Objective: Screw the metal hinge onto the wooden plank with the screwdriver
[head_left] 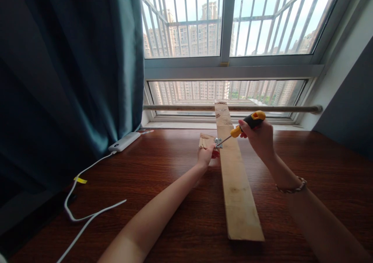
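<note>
My right hand (260, 138) is wrapped round the yellow and black handle of a screwdriver (253, 120). Its shaft slants down to the left, and the tip meets a small metal hinge (218, 142). That hinge lies across the joint between a long pale wooden board (237, 189) and a short piece of wood (205, 139) on its left. My left hand (206, 155) grips the short piece close to the hinge, its fingers partly hidden beneath the wood. Which screw the tip sits on is too small to tell.
The brown wooden tabletop (163, 169) runs up to a window with a horizontal rail (180, 108), which the board's far end reaches. At left lie a white power bank (125, 141) and a white cable (70, 201), beside a dark blue curtain (116, 61).
</note>
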### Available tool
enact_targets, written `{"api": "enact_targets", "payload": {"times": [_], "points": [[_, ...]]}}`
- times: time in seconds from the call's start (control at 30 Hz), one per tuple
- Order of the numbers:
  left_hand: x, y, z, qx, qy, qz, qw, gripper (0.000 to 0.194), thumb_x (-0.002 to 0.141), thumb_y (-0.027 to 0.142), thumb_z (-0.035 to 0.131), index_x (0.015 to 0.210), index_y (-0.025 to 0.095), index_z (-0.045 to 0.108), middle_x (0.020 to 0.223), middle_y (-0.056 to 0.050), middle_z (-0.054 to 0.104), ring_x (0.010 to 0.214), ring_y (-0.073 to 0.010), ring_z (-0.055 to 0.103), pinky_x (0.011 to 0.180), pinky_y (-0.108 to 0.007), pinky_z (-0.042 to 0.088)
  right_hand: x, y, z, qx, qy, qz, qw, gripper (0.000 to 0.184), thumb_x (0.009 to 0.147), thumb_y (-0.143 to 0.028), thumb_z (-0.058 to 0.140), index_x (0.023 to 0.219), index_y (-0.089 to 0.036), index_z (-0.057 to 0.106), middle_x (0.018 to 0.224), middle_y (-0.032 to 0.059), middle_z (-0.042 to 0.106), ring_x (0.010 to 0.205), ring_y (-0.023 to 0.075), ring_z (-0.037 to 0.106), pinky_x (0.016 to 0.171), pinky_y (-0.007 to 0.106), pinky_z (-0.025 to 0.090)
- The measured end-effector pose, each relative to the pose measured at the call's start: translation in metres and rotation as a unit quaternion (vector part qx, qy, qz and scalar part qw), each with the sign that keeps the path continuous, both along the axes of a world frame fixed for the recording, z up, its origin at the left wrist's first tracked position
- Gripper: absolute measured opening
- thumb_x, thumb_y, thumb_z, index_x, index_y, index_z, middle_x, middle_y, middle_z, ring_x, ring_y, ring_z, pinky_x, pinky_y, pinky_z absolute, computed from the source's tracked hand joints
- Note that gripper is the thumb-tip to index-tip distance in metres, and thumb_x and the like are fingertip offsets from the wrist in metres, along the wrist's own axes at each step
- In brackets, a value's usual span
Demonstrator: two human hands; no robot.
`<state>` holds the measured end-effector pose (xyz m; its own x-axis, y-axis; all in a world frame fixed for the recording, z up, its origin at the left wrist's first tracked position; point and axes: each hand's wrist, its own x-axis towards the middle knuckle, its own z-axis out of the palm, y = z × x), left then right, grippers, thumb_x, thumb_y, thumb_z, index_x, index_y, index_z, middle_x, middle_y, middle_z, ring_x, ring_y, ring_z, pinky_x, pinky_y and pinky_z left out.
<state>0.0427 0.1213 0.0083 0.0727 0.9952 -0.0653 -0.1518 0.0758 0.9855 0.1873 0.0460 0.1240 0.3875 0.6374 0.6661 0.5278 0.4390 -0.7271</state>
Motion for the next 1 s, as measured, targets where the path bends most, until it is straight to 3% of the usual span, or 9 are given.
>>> {"api": "enact_targets", "payload": {"times": [0.13, 0.3, 0.43, 0.57, 0.73, 0.83, 1.0], "points": [[0.000, -0.002, 0.001, 0.003, -0.005, 0.008, 1.000, 0.018, 0.072, 0.030, 0.058, 0.068, 0.013, 0.062, 0.053, -0.006, 0.061, 0.047, -0.0165, 0.059, 0.046, -0.026, 0.047, 0.004, -0.005, 0.013, -0.061, 0.015, 0.079, 0.995, 0.032, 0.068, -0.044, 0.067, 0.066, -0.013, 0.058, 0.044, -0.0001, 0.057, 0.036, 0.0119, 0.053, 0.037, 0.023, 0.044], [0.000, -0.004, 0.003, 0.003, 0.000, 0.002, 1.000, 0.020, 0.073, 0.030, 0.057, 0.064, 0.013, 0.061, 0.052, -0.006, 0.060, 0.046, -0.0159, 0.058, 0.048, -0.027, 0.049, 0.016, -0.005, 0.016, -0.102, 0.051, 0.183, 0.976, 0.034, 0.061, -0.041, 0.074, 0.068, -0.011, 0.059, 0.057, 0.0034, 0.062, 0.048, 0.0142, 0.059, 0.042, 0.024, 0.047], [0.000, -0.004, 0.003, 0.007, -0.002, 0.007, 1.000, 0.018, 0.073, 0.029, 0.057, 0.068, 0.013, 0.062, 0.055, -0.007, 0.061, 0.048, -0.0174, 0.060, 0.048, -0.029, 0.050, 0.017, -0.005, 0.018, -0.052, 0.106, 0.170, 0.978, 0.046, 0.050, -0.034, 0.081, 0.082, -0.015, 0.052, 0.073, 0.0034, 0.066, 0.055, 0.0156, 0.062, 0.042, 0.023, 0.046], [0.000, -0.002, -0.001, 0.010, 0.000, 0.010, 1.000, 0.017, 0.072, 0.030, 0.058, 0.071, 0.013, 0.063, 0.058, -0.008, 0.063, 0.050, -0.0184, 0.061, 0.050, -0.030, 0.051, 0.011, -0.003, 0.018, -0.053, 0.127, 0.177, 0.974, 0.047, 0.053, -0.032, 0.077, 0.086, -0.019, 0.046, 0.085, 0.0031, 0.064, 0.057, 0.0150, 0.061, 0.039, 0.022, 0.045], [0.000, 0.002, -0.005, 0.032, 0.009, 0.020, 0.999, 0.020, 0.071, 0.031, 0.060, 0.082, 0.014, 0.064, 0.069, -0.009, 0.066, 0.055, -0.0208, 0.064, 0.050, -0.032, 0.053, 0.011, 0.002, 0.010, -0.006, 0.090, 0.087, 0.992, 0.045, 0.055, -0.031, 0.076, 0.091, -0.021, 0.052, 0.079, -0.0022, 0.058, 0.050, 0.0096, 0.053, 0.036, 0.020, 0.041], [0.000, 0.002, -0.006, 0.040, 0.008, 0.020, 0.999, 0.022, 0.071, 0.031, 0.061, 0.086, 0.015, 0.064, 0.076, -0.009, 0.067, 0.057, -0.0209, 0.065, 0.051, -0.032, 0.053, 0.016, 0.007, 0.007, 0.032, 0.070, 0.086, 0.993, 0.051, 0.055, -0.029, 0.076, 0.099, -0.023, 0.052, 0.081, -0.0019, 0.059, 0.056, 0.0114, 0.056, 0.044, 0.023, 0.048], [0.001, 0.001, -0.004, 0.049, -0.017, 0.034, 0.998, 0.024, 0.069, 0.027, 0.063, 0.090, 0.016, 0.064, 0.084, -0.009, 0.068, 0.062, -0.0203, 0.066, 0.053, -0.031, 0.054, 0.015, 0.008, 0.007, 0.055, 0.128, 0.170, 0.976, 0.051, 0.061, -0.020, 0.066, 0.105, -0.025, 0.040, 0.098, 0.0013, 0.059, 0.074, 0.0152, 0.063, 0.069, 0.033, 0.054]]}}
